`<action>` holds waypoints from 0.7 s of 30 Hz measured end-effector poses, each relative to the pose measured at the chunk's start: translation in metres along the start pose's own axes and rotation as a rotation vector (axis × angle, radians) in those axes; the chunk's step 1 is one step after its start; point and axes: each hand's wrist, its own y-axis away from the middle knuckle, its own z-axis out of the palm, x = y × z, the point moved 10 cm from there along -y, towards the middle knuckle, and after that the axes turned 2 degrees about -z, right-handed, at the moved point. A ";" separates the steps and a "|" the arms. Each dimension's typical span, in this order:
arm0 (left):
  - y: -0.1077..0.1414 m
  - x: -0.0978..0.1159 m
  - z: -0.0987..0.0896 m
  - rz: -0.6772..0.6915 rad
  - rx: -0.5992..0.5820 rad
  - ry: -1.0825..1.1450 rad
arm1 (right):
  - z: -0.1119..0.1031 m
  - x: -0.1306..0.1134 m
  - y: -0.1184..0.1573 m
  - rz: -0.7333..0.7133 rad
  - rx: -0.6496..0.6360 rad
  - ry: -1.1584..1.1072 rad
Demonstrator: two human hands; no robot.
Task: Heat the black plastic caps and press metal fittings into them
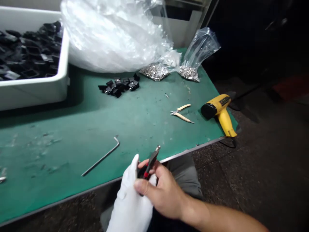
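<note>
From the left, a white tub holds a heap of black pieces on our green counter. A bent metal key lies near the front, with a large plastic bag and a small black pile behind it. Which of those pieces are finished, and how many are left, we cannot tell; work appears under way in our hands.

At the counter's near edge, our gloved left hand cups inward, its grip on anything unclear. Our bare right hand closes around a red-and-black pliers-like tool, which points up between both hands. We judge the edge tight beneath our wrists, with more room ahead, between key and cutters.

Farther right, two bags of metal bits sit at the back, yellow-handled cutters lie spread, and a yellow heat gun rests beside the right edge, where a bump could tip it.
</note>
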 end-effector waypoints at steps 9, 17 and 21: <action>-0.022 0.019 -0.002 0.053 -0.044 -0.259 | -0.189 -0.108 0.027 -0.413 0.671 0.870; -0.038 0.010 -0.012 -0.056 -0.125 -0.089 | -0.366 -0.079 -0.019 0.150 0.927 1.441; -0.029 -0.009 -0.006 -0.311 -0.165 0.406 | -0.375 -0.080 -0.018 0.162 1.019 1.364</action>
